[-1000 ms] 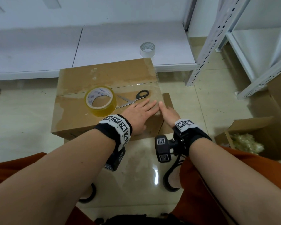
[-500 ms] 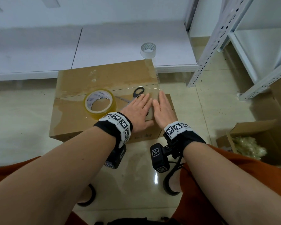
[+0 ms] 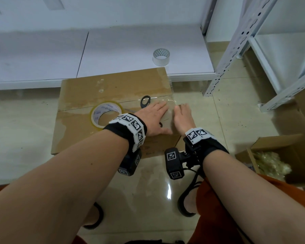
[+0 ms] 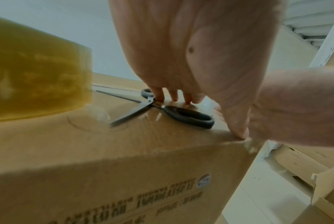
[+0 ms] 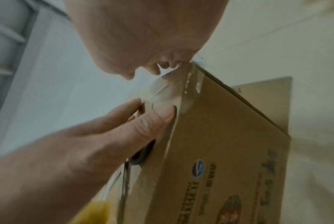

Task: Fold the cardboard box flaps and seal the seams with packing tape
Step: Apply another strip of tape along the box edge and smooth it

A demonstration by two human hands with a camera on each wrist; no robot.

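- Cardboard box (image 3: 113,88) sits on the floor at 12 o'clock from the person, flaps down.
- Clear tape strip (image 3: 170,110) runs along the right edge of the top, its long axis 6 to 12 o'clock, and folds over that edge.
- Left hand (image 3: 153,118) lies flat on the top, fingers straight and pressing, thumb at the near right corner.
- Right hand (image 3: 182,117), just beside it at 3 o'clock, presses tape at the edge; fingers bent over the rim, holding nothing.
- Right hand is nearer the side overhang; judged next to smooth it downward.
- Scissors (image 3: 145,102) and yellow tape roll (image 3: 106,114) rest on top, at 11 and 9 o'clock from the left hand.
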